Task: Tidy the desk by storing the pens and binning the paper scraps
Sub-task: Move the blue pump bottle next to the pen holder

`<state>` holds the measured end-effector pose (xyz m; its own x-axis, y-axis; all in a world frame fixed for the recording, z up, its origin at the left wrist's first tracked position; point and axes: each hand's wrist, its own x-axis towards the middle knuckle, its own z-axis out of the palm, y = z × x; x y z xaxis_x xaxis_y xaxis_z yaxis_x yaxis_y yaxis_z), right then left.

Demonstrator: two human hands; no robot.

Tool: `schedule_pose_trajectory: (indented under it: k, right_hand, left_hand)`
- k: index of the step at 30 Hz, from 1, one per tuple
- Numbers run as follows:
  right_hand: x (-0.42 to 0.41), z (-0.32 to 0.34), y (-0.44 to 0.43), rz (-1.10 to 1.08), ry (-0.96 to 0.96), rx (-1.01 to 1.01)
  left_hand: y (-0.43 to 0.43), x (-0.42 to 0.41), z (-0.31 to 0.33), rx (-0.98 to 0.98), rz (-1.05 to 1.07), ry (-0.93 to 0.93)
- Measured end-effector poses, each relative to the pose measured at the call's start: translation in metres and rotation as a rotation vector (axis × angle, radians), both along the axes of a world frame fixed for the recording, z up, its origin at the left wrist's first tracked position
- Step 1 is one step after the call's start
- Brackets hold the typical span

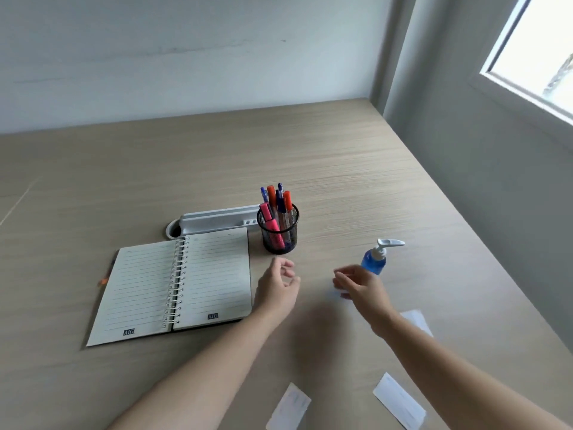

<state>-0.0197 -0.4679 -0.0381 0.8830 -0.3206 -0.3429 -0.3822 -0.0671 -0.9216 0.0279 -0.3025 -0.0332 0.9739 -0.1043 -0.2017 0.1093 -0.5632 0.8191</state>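
Pens, red-capped and blue-capped ones plus a pink highlighter, stand bunched upright in the round black wire-mesh pen cup point(278, 232) out in the middle of the pale wood-grain desk point(356, 169). Three white paper scraps are on the near side of the desk: one rectangular scrap point(289, 408) at the bottom edge between the two forearms, a second slanted scrap point(400, 401) at the lower right, and a third scrap point(417, 321) partly hidden behind the right wrist. The left hand point(277, 287) hangs just in front of the cup, fingers loosely curled inward, nothing in it. The right hand point(359, 285) is blurred, fingers spread a little, empty as far as can be seen, right in front of a small clear pump bottle of blue liquid point(375, 262) with a white dispenser head. Left of the cup, an open spiral-bound lined notebook point(173, 283) lies flat, and a grey plastic tray point(217, 220) sits behind it, touching the cup's side.
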Motion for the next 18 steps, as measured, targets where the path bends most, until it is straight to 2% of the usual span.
schedule_pose_trajectory:
  k: [5, 9, 12, 15, 18]
  right_hand:
    - [-0.032, 0.004, -0.054, 0.025, 0.136, -0.106]
    - [-0.023, 0.019, -0.081, -0.035, 0.129, -0.347]
    - [-0.014, 0.028, -0.080, 0.025, 0.056, -0.343]
    - [-0.008, 0.025, -0.070, 0.142, 0.003, -0.313]
    - [-0.001, 0.020, -0.068, 0.092, -0.065, -0.281]
  left_hand:
    - [-0.046, -0.004, 0.030, -0.034, -0.177, -0.104]
    - [-0.085, 0.005, 0.067, 0.040, -0.385, -0.167]
    - [-0.108, 0.010, 0.078, 0.147, -0.493, -0.150]
    - [-0.118, 0.010, 0.077, 0.273, -0.485, -0.204]
    - [-0.118, 0.009, 0.073, 0.286, -0.456, -0.268]
